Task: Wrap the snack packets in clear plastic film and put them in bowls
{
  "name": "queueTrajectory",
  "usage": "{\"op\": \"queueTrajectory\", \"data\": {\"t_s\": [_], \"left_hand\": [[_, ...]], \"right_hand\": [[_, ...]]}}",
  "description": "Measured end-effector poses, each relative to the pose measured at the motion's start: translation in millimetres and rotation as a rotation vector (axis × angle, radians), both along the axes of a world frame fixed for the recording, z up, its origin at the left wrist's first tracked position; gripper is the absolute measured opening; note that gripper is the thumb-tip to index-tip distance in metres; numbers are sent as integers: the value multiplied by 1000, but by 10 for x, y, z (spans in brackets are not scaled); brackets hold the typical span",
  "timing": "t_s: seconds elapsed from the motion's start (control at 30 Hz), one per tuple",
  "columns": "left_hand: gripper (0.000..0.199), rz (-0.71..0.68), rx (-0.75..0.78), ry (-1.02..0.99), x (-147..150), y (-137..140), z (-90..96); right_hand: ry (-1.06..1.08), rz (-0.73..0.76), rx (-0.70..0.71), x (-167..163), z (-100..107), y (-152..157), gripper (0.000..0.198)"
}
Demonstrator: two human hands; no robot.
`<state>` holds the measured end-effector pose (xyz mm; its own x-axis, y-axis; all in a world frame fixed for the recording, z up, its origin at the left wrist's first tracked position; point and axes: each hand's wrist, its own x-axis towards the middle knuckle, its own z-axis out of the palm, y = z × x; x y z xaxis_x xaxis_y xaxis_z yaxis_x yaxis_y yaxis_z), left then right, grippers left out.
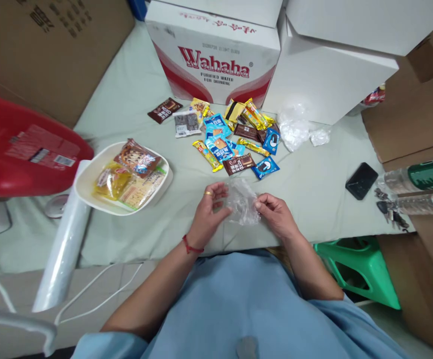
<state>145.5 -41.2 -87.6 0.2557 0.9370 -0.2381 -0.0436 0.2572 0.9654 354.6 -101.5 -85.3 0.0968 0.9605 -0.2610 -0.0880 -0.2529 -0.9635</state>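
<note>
A crumpled clear plastic bag [242, 202] is between my two hands, just above the cloth near the front of the table. My right hand [276, 214] pinches the right side of the bag between thumb and fingertips. On the other side, my left hand [212, 212] curves around the bag's left edge, thumb and fingers bent toward it. Just beyond the hands lies a loose pile of wrapped snacks, among them a brown packet [238, 164], a dark blue packet [265, 167], light blue packets [218, 147] and a yellow stick packet [207, 155].
A white bowl [167, 184] with several packaged snacks stands at left, beside a clear plastic roll [65, 244] and a red container [25, 144]. A Wahaba-style white carton [219, 60] stands behind. Crumpled plastic bags [294, 129], a phone [361, 180], keys [391, 214] and bottles [421, 177] are rightward.
</note>
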Motion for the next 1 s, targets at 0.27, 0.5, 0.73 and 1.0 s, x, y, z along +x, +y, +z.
{"op": "queueTrajectory", "data": {"t_s": [0.27,0.5,0.73,1.0], "left_hand": [[19,175,143,123,280,74,-57],[22,212,287,182,255,-21,-31],[33,194,293,170,243,-91,-14],[50,210,116,-59,239,-112,-13]], "right_hand": [[-105,182,56,-60,117,-66,42],[-107,71,86,94,135,20,45],[-232,-66,187,-39,140,176,36],[-302,-105,267,-53,68,197,28]]}}
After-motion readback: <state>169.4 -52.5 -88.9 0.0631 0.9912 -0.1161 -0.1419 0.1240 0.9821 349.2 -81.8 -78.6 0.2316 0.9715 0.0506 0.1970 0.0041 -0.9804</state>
